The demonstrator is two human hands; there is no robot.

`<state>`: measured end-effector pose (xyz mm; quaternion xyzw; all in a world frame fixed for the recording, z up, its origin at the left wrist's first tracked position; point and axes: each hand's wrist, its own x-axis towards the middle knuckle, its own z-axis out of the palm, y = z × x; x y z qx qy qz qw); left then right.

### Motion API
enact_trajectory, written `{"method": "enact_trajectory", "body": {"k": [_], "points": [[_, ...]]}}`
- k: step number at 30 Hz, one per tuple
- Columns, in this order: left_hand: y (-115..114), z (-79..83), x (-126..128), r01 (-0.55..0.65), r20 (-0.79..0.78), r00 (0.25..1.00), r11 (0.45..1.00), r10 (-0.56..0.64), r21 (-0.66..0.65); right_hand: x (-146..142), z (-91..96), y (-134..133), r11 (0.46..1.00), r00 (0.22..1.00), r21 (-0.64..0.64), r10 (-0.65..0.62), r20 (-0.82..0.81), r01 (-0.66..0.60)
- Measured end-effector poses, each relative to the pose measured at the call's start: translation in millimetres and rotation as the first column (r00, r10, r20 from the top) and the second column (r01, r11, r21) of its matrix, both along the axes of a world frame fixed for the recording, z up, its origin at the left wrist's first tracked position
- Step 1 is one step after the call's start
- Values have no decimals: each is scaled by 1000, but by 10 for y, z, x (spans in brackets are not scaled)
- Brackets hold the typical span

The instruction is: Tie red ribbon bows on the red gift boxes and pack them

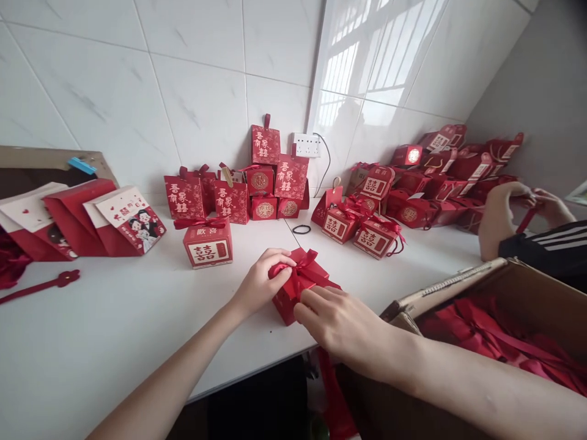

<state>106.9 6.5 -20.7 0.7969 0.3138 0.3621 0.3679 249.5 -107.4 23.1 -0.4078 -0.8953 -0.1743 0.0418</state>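
A small red gift box [293, 296] with a red ribbon bow [300, 266] sits near the front edge of the white table [114, 330]. My left hand [261, 281] pinches a loop of the bow on the box's left side. My right hand [339, 324] rests against the box's right front, its fingers curled on the ribbon. A finished red box with a bow [208, 243] stands behind and to the left.
Stacks of red boxes [263, 183] line the tiled wall, with more [413, 189] at the right. Flat red bags [92, 220] lie at the left. An open cardboard box [486, 305] holds red ribbons. Another person's hands [527, 211] work at the right. A black hair tie [301, 229] lies mid-table.
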Motion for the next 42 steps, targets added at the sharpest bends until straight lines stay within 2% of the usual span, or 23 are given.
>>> {"method": "enact_trajectory", "body": {"k": [7, 15, 19, 24, 39, 42], "points": [[75, -5, -26, 88, 23, 996, 995, -87, -39, -11, 45, 9, 996, 996, -43, 84, 2, -83], [83, 64, -75, 198, 16, 980, 975, -197, -105, -13, 61, 6, 980, 983, -90, 182, 21, -179], [33, 27, -23, 132, 75, 989, 989, -127, -66, -8, 29, 24, 982, 983, -60, 181, 23, -180], [-26, -3, 43, 27, 57, 998, 997, -23, -68, -27, 9, 32, 976, 978, -84, 204, 29, -201], [-56, -11, 70, -3, 80, 997, 997, 9, -75, -50, 50, 42, 968, 970, -70, 242, -18, -242], [-54, -21, 64, -1, 82, 997, 997, 8, -82, -39, 54, 38, 962, 967, -101, 252, -50, -255]]}}
